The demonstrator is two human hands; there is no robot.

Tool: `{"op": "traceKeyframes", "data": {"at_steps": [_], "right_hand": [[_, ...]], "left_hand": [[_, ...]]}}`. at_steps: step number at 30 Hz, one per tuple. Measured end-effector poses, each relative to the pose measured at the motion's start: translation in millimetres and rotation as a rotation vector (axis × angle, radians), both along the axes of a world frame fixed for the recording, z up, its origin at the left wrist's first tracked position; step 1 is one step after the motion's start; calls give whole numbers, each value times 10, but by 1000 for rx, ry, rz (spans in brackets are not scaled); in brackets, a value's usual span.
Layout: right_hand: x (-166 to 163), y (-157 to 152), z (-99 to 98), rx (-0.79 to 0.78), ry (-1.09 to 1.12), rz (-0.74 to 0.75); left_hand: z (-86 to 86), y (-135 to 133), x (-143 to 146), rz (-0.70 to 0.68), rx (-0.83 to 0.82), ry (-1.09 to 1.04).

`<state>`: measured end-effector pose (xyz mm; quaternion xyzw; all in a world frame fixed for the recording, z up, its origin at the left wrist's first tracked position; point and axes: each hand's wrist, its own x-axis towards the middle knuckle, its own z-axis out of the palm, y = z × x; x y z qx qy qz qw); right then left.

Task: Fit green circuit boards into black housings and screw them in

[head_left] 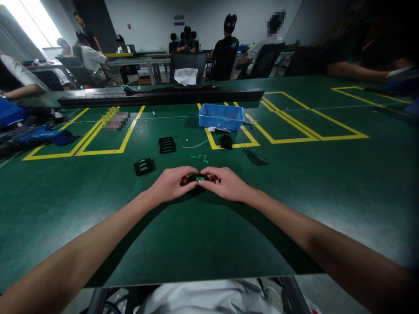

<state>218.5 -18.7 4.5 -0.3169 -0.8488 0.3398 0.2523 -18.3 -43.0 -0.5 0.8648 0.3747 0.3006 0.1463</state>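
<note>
Both my left hand and my right hand are closed around one small black frame with a green circuit board in it, low over the table. My thumbs press at its near side, and the fingers hide most of the frame. Just beyond my hands lie several small green circuit boards. To the left is a black slotted frame holding green boards. Farther back rests another black slotted frame, with no green showing in its slots. A dark block-like black part lies to the right.
A blue bin stands beyond the parts, near a screwdriver-like tool and a thin white strip. Yellow tape marks the green table. A long black bar crosses the back. Other people sit farther off and at both sides.
</note>
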Motion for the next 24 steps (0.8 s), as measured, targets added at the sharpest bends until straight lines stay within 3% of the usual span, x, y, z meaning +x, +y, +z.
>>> {"op": "traceKeyframes", "data": {"at_steps": [16,24], "right_hand": [[-40,17,-50,-63,111,-25],[-48,12,-26,-76,112,3]], "left_hand": [[82,3,-20,6,-296,-92],[90,-26,-21,31,-340,-94]]}}
